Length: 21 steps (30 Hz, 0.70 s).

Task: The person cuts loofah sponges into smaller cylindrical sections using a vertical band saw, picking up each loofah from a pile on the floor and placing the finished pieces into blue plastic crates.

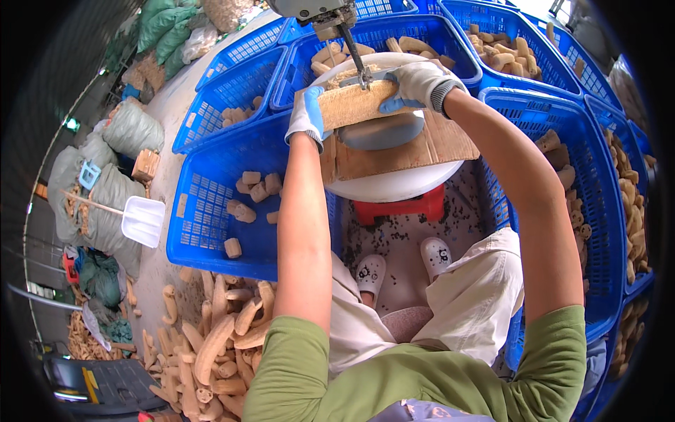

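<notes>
A dried loofah (360,103), long and tan, lies crosswise in front of me below the metal arm of a cutting machine (343,35). My left hand (306,118), in a white and blue glove, grips its left end. The right end is in my right hand (420,84), gloved the same way, with the blue thumb along the near side. A thin metal part of the machine comes down at the loofah's far edge; whether it touches cannot be made out. Just nearer lies a smooth grey rounded piece (383,131) on a sheet of brown cardboard (422,144).
The cardboard rests on a round white table (394,184) above a red base (402,208). A blue basket (211,246) at left holds short cut loofah pieces (244,212). More blue baskets (503,98) surround the table. Whole loofahs (214,344) are heaped on the floor at lower left.
</notes>
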Available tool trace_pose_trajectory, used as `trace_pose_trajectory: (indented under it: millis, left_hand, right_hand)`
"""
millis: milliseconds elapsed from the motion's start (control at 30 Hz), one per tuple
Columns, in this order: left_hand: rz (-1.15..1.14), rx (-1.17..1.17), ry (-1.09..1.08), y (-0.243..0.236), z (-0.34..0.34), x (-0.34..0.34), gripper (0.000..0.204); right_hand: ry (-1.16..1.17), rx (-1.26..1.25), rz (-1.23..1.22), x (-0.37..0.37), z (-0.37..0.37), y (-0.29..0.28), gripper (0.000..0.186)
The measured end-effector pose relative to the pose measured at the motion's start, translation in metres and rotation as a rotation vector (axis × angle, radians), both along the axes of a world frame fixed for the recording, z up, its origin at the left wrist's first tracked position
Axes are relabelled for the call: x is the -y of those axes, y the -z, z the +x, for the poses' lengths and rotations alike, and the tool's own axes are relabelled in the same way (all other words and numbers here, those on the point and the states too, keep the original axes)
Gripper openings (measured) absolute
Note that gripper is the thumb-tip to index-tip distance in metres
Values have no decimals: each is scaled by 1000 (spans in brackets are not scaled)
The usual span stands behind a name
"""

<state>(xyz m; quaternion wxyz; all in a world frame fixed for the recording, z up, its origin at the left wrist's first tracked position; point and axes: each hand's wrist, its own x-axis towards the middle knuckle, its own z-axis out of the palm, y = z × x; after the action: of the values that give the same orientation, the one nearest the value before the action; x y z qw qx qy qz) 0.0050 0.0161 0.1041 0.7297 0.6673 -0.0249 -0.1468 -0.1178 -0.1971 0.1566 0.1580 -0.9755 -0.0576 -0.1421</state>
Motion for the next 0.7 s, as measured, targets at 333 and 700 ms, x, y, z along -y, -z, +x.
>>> trace_pose_trajectory:
  millis: [333, 700]
  left_hand:
    - [13, 89, 19, 25, 22, -5, 49]
    - [136, -24, 20, -5, 13, 0, 43]
  right_hand:
    - [12, 126, 9, 2, 10, 16, 80]
    - [-21, -87, 189, 14, 30, 19, 78]
